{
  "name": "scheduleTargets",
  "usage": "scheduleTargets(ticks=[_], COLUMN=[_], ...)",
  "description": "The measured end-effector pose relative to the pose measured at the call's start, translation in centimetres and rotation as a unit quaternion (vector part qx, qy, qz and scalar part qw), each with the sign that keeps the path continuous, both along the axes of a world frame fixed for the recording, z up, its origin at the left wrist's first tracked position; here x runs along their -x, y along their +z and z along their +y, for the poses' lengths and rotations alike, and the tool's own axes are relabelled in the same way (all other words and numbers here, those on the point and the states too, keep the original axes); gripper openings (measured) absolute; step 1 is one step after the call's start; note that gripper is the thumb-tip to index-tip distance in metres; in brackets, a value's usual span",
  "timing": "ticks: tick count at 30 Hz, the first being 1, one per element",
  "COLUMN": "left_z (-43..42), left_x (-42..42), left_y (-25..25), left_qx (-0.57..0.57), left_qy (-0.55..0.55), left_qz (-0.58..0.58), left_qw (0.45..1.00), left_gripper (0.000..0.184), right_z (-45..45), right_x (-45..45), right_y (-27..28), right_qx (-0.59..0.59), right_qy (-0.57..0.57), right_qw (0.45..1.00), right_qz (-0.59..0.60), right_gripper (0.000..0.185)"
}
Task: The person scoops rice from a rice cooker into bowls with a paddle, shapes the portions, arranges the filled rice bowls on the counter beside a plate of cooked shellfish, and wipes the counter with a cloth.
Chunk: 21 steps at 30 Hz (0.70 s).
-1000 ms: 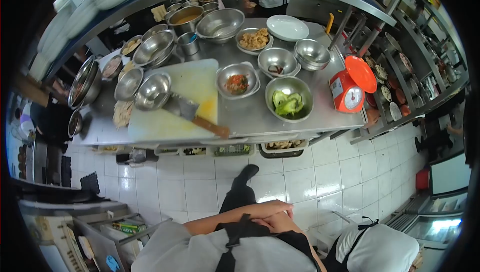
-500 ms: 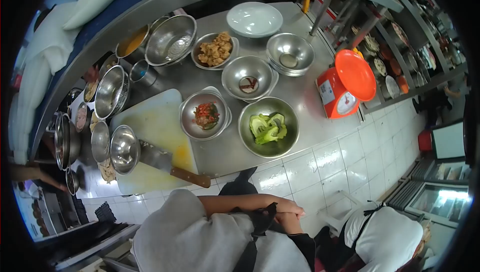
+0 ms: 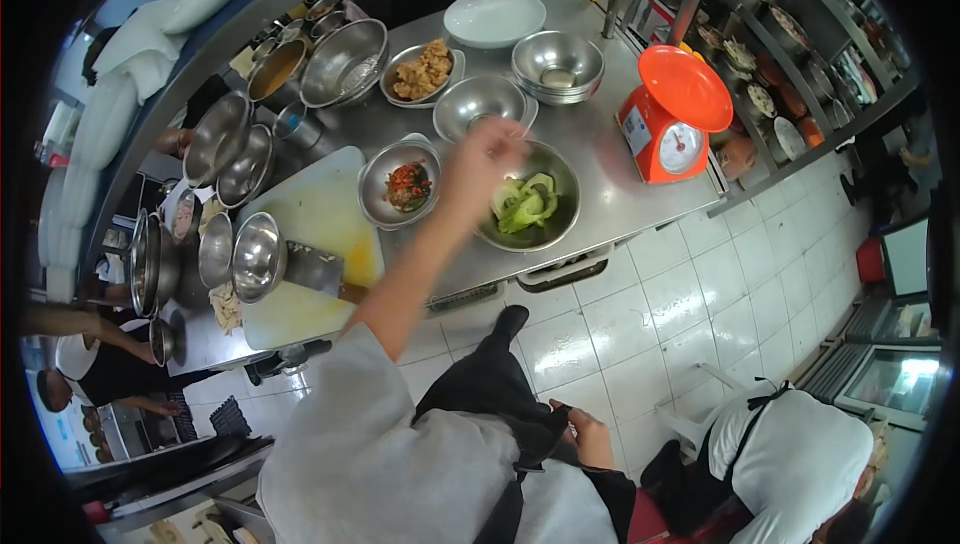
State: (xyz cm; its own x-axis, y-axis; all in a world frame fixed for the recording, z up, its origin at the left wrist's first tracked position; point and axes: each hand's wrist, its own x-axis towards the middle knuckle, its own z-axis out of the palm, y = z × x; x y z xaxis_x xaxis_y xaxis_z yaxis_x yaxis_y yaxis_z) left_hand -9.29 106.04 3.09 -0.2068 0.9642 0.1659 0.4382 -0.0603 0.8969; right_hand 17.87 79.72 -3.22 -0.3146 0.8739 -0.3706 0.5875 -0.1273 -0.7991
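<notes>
My left hand is stretched over the table, blurred by motion, above the gap between a steel bowl and the bowl of cut green vegetable. Its fingers look curled, but whether they hold anything is unclear. Low in front of my body, my right hand has its fingers closed at the edge of the black apron. Left of my left wrist sits a bowl of chopped red and green pieces. A cleaver lies on the cutting board, its handle partly behind my forearm.
An orange scale stands at the table's right. Farther back are a white plate, fried pieces and stacked bowls. A co-worker in white is at the lower right; another person's arm reaches in at left.
My hands were together at my waist. My left hand has moved up and forward over the bowls, while my right hand stays low. The view has shifted, bringing the scale and bowls to new positions.
</notes>
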Motion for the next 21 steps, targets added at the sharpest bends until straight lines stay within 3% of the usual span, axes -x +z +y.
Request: scheduleTargets(ticks=[1,2,3,7,16,19,21], left_z=[2.5,5.3,7.2,10.2,13.9,14.0,13.6], left_x=[4.4,8.9,12.9,18.9,21.5,21.8,21.5], left_y=[-1.3,-3.2,-5.1,-7.0,-3.5,-4.4,-5.6], left_qx=[-0.078,-0.085,-0.098,-0.084,-0.028,-0.038,-0.045], left_qy=[0.064,0.151,0.164,0.091,-0.003,-0.006,-0.002], left_qz=[0.074,0.242,0.304,0.527,0.544,0.545,0.591], left_qw=[0.992,0.955,0.933,0.841,0.839,0.837,0.806], left_gripper=[0.018,0.021,0.024,0.028,0.015,0.017,0.019], right_z=[0.0,0.1,0.3,1.3,4.6,5.8,6.2], right_x=[0.1,0.2,0.4,1.8,4.8,5.7,6.1], right_y=[0.2,0.3,0.4,0.4,1.1,1.1,1.8], right_qx=[-0.010,-0.020,-0.031,-0.018,-0.042,-0.066,-0.077], right_qy=[0.011,0.021,0.030,0.054,0.056,0.067,0.058], right_qw=[1.000,1.000,0.999,0.998,0.997,0.995,0.995], right_qz=[-0.005,-0.012,-0.020,-0.039,-0.023,-0.017,-0.033], right_gripper=[0.027,0.027,0.027,0.028,0.030,0.031,0.031])
